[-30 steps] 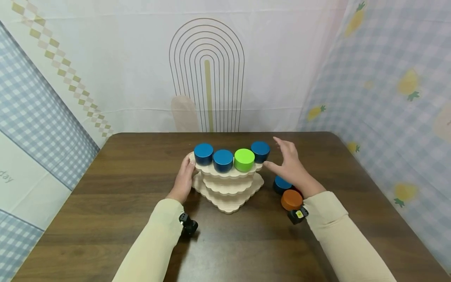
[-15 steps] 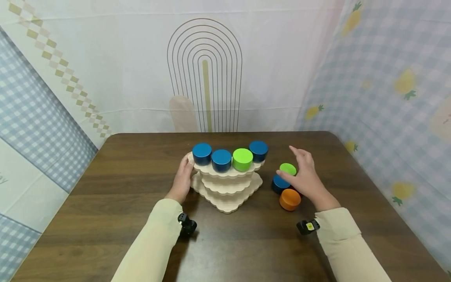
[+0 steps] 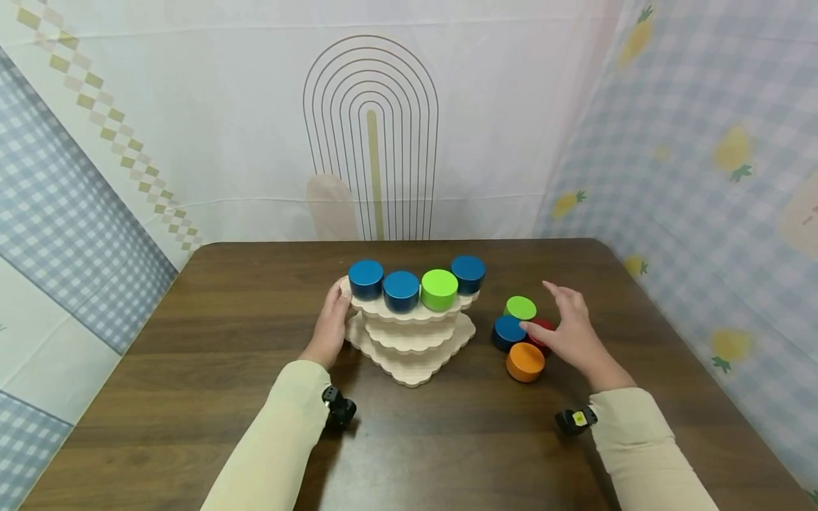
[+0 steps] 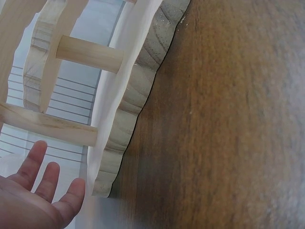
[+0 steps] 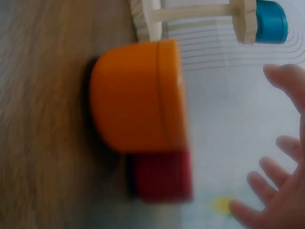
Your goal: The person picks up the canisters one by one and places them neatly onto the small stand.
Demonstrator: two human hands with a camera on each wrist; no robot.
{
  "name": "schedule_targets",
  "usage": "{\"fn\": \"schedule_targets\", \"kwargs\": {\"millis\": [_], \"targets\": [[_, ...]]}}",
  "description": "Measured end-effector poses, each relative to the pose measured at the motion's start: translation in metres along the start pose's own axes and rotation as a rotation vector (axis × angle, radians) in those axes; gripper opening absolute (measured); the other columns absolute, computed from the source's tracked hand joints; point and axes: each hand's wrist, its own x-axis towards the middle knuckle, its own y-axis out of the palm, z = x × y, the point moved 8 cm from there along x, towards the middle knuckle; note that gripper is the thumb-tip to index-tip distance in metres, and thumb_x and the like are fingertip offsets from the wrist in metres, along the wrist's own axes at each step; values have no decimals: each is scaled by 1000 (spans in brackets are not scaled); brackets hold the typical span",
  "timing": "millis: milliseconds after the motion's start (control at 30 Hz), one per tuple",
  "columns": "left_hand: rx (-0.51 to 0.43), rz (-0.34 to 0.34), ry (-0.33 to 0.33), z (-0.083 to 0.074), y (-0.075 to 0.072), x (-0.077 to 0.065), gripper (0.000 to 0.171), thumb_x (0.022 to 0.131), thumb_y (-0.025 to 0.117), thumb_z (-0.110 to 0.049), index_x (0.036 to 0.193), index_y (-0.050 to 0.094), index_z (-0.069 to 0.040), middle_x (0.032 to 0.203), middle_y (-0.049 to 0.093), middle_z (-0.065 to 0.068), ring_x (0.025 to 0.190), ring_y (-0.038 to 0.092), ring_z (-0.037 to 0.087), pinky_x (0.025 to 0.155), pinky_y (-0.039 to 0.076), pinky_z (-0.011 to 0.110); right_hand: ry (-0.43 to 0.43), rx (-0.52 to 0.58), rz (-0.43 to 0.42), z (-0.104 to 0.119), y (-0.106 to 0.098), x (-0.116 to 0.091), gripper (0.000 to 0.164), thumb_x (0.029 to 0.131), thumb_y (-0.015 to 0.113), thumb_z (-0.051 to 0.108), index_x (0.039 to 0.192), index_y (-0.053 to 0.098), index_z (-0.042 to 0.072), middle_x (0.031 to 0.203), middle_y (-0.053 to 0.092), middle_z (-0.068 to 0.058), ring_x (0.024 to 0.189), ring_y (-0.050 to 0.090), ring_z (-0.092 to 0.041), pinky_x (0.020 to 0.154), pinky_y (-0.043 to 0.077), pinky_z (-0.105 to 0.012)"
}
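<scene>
A pale wooden tiered stand (image 3: 412,341) with scalloped edges is at the middle of the table. My left hand (image 3: 330,323) holds the left edge of its top tier, the thumb in front; in the left wrist view, three fingers (image 4: 47,186) extend loosely beside the dowels. Along the top tier sit three blue tins (image 3: 401,291) and a green tin (image 3: 439,289). My right hand (image 3: 573,337), fingers spread and holding nothing, hovers by a group of tins at the right: green (image 3: 520,307), blue (image 3: 508,332), orange (image 3: 526,362) and red (image 3: 542,332), partly hidden by the thumb.
The dark brown wooden table (image 3: 447,447) has its far edge in front of a white patterned cloth (image 3: 498,128). A blue checked cloth (image 3: 703,234) hangs along the right side. Each wrist carries a small black camera (image 3: 339,408).
My right hand has moved away from the stand's right end, rightward and toward me, to beside the tin group, uncovering the green and red tins. The left hand stays at the stand.
</scene>
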Motion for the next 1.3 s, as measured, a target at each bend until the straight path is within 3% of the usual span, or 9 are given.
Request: {"fn": "schedule_targets", "kwargs": {"millis": [300, 500, 1000, 1300], "targets": [[16, -2, 5, 2, -1, -1, 50, 107, 26, -29, 153, 19, -12, 155, 23, 14, 134, 29, 35, 113, 18, 56, 53, -2, 66, -26, 3, 1, 92, 88, 68, 45, 152, 18, 2, 150, 10, -33, 132, 20, -53, 101, 28, -71], [22, 6, 3, 3, -1, -1, 49, 107, 26, -30, 153, 19, -13, 155, 22, 13, 135, 29, 35, 113, 19, 56, 45, -38, 95, -39, 4, -1, 88, 89, 68, 41, 150, 21, -1, 149, 13, -35, 132, 20, -54, 101, 27, -71], [35, 6, 8, 4, -1, 0, 49, 107, 25, -29, 153, 18, -12, 156, 22, 12, 137, 27, 34, 114, 17, 54, 19, -83, 200, -47, 12, -4, 81, 86, 72, 30, 146, 29, -4, 145, 20, -36, 128, 24, -52, 97, 32, -71], [53, -16, 26, 3, -2, 1, 49, 107, 25, -27, 153, 19, -10, 155, 25, 13, 136, 29, 33, 114, 20, 50, 13, -62, 227, -49, 19, 0, 77, 84, 73, 17, 143, 31, -9, 140, 27, -36, 121, 32, -49, 96, 39, -64]]}}
